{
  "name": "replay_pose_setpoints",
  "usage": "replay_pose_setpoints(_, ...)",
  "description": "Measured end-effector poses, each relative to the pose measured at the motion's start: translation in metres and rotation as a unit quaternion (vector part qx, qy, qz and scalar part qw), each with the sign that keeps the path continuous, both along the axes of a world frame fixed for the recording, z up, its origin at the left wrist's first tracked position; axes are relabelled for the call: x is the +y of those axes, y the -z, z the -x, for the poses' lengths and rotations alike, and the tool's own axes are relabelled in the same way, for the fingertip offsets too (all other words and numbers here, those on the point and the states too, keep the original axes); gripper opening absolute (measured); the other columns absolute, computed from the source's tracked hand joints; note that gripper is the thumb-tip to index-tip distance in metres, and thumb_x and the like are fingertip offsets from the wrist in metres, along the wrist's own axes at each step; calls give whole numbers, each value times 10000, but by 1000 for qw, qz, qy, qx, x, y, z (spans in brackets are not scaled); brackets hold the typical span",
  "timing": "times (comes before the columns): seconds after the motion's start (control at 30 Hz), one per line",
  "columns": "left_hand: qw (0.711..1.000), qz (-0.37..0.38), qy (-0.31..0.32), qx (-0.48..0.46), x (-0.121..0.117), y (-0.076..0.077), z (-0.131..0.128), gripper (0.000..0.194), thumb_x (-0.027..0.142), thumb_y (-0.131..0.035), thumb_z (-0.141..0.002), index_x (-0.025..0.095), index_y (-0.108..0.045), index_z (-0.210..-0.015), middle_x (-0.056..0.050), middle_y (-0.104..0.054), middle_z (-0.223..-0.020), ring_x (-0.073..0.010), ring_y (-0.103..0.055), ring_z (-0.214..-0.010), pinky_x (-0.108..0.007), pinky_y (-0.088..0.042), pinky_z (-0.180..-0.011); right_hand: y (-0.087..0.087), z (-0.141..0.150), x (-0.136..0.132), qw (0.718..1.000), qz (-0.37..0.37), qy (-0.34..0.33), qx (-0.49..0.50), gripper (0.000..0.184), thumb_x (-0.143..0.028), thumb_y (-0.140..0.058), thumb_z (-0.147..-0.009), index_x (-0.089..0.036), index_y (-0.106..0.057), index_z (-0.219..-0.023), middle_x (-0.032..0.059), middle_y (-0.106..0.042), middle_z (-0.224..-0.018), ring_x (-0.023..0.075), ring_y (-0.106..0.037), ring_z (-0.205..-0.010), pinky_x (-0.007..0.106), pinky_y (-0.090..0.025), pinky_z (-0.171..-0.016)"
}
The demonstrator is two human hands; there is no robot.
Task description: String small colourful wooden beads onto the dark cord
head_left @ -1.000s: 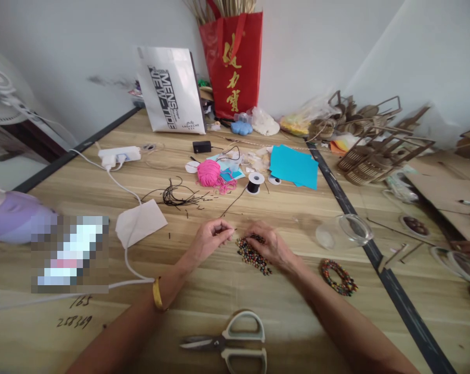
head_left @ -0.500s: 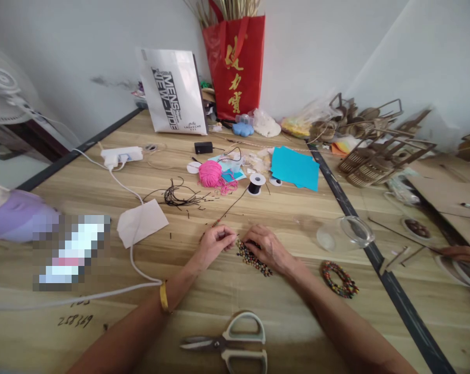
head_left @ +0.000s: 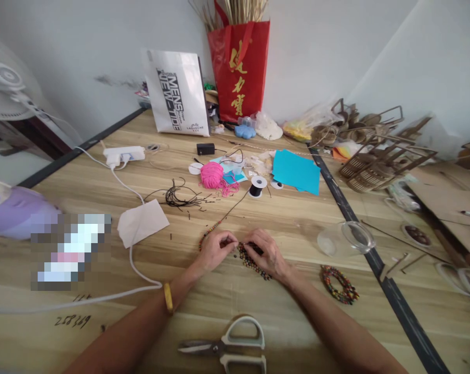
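Note:
My left hand (head_left: 216, 251) is closed, thumb and forefinger pinched together on a beaded cord. Small coloured beads on this cord (head_left: 207, 232) curve behind the hand, and its bare black length runs up to a spool (head_left: 256, 187). The cord's tip is too fine to make out. Close by on the right, my right hand (head_left: 266, 252) bends over a patch of loose, dark, multicoloured beads (head_left: 254, 264). Its fingertips are pinched at the patch's upper edge; whatever they hold is too small to see. One bead (head_left: 235, 255) lies apart between the hands.
Scissors (head_left: 223, 347) lie near the front edge. To the right are a coiled bead string (head_left: 339, 284) and a clear jar (head_left: 346, 239) on its side. Pink yarn (head_left: 211, 175), cut black cords (head_left: 180, 196) and blue sheets (head_left: 296, 171) lie beyond. A white cable (head_left: 132, 259) crosses the left side.
The view has shifted slightly. More of the beaded cord shows above my left hand, and my fingertips stay close together. At the right edge, another person's hand has moved lower and mostly out of view.

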State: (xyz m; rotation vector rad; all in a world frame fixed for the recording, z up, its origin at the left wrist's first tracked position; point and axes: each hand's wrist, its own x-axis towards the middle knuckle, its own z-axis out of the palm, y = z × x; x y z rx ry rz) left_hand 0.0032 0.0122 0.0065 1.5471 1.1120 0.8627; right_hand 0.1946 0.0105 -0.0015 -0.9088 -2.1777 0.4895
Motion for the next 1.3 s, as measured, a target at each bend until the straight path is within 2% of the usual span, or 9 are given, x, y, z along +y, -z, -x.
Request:
replay_pose_setpoints(0.23, 999, -18, 15, 31, 0, -2, 1, 121, 213, -554, -762, 138, -617, -692, -7, -595, -633, -125, -533, -618, -224, -408, -610, 4, -1, 0, 999, 22, 16, 43, 50, -211, -547, -882, -192, -592, -892, 55, -635, -792, 179, -569, -761, 323, -463, -704)
replay_pose_setpoints(0.63, 999, -11, 17, 41, -2, -3, 0, 115, 219, -582, -755, 143, -642, -692, -6, -624, -638, -127, -549, -614, -217, -422, -607, 3, -1, 3, 997, 60, -13, 46, 97, -243, -543, -897, -187, -621, -880, 61, -655, -798, 175, -593, -758, 316, -477, -710)
replay_pose_setpoints(1.3, 999, -15, 18, 47, -2, -3, 0, 115, 205, -579, -752, 151, -645, -675, -6, -632, -621, -125, -545, -592, -220, -418, -591, 1, -1, 3, 997, 60, -23, 45, 105, -254, -544, -895, -189, -620, -863, 57, -649, -772, 176, -584, -736, 313, -468, -694)
